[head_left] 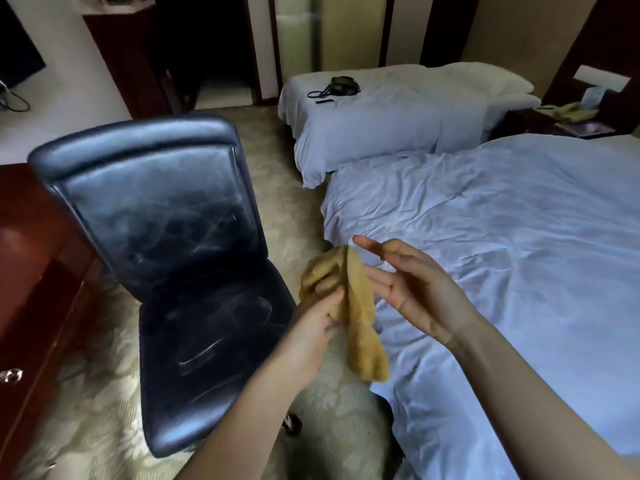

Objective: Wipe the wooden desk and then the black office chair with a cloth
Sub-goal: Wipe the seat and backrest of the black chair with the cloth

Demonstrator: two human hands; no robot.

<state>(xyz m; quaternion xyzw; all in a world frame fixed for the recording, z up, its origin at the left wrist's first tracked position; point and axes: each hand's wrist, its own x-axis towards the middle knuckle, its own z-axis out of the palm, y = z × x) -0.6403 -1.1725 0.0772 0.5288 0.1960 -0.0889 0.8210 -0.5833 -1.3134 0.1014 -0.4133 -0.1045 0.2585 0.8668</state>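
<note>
A black office chair stands on the carpet left of centre, with wipe streaks on its backrest and seat. Part of the dark red wooden desk shows at the left edge. My left hand grips a yellow cloth, bunched at the top with one end hanging down, just right of the chair's seat. My right hand is beside the cloth with fingers spread, its fingertips near the cloth's upper edge; whether they touch is unclear.
A bed with blue-white sheets fills the right side, close to my hands. A second bed behind it carries a black bag. A nightstand stands at far right. Patterned carpet runs between chair and beds.
</note>
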